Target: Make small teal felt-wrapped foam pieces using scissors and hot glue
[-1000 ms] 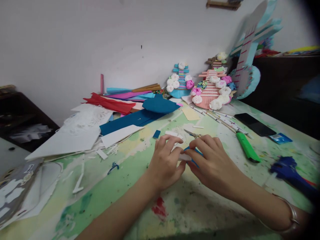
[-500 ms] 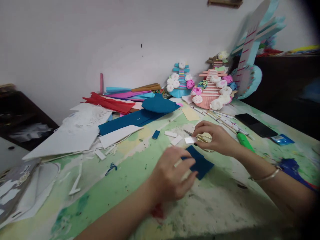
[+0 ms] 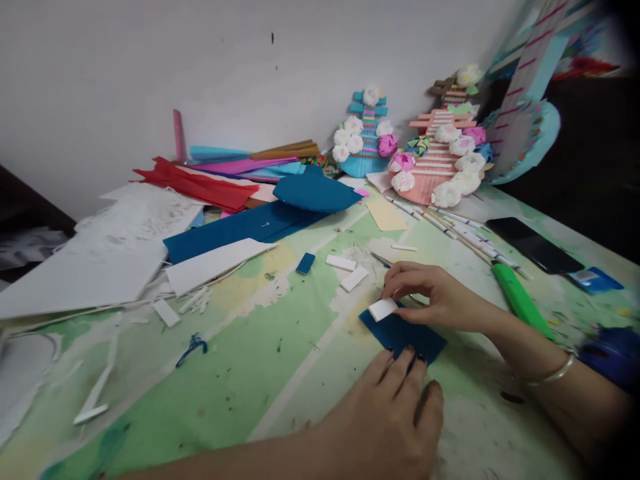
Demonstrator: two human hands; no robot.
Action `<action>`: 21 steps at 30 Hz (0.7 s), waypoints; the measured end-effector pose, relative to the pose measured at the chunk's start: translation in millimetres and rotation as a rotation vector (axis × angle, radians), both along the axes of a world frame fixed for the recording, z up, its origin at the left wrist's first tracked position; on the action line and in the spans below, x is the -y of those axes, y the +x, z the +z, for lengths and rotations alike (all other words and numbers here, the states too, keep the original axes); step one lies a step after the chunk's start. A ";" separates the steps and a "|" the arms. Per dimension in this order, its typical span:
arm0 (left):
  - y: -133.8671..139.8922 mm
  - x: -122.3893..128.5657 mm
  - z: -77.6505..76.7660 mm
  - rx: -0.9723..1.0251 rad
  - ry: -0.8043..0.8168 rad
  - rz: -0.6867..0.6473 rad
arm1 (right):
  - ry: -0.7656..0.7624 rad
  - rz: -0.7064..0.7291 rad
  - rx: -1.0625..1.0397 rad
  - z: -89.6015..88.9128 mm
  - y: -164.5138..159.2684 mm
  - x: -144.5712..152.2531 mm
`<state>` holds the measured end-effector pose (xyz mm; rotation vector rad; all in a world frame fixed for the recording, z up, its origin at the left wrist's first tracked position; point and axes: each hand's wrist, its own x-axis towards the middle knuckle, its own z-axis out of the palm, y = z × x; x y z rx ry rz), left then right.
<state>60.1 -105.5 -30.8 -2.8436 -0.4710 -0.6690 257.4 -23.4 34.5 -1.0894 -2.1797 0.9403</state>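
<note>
- Pinched small white rectangular block between thumb and fingers of right hand, over far-left end of dark-blue four-cornered paper sheet.
- Laid left hand open, fingers extended, on sheet's near edge.

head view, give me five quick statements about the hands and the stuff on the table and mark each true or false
1. The right hand holds a small white piece. True.
2. The left hand rests on a phone. False: its fingertips are on the dark blue sheet.
3. A blue packet lies by the near end of the black phone. True.
4. The blue lute-shaped model stands right of the pink one. False: it stands to the left.
5. Two white strips lie between the small dark blue block and the right hand. True.
</note>
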 end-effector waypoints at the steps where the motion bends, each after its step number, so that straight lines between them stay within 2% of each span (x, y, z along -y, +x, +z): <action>1: 1.3 -0.5 -3.1 0.027 0.020 0.001 | -0.008 0.001 0.016 -1.3 0.9 -0.5; 5: 4.3 -1.7 -9.8 0.113 0.049 0.003 | -0.010 0.012 0.080 -3.3 1.5 -0.5; 15: 11.8 -2.4 -9.1 0.274 0.027 0.056 | 0.028 -0.003 0.238 -1.2 -6.5 0.5; 21: 12.1 -0.7 -12.6 0.254 0.013 0.066 | 0.044 -0.010 0.272 -1.1 -8.1 -0.8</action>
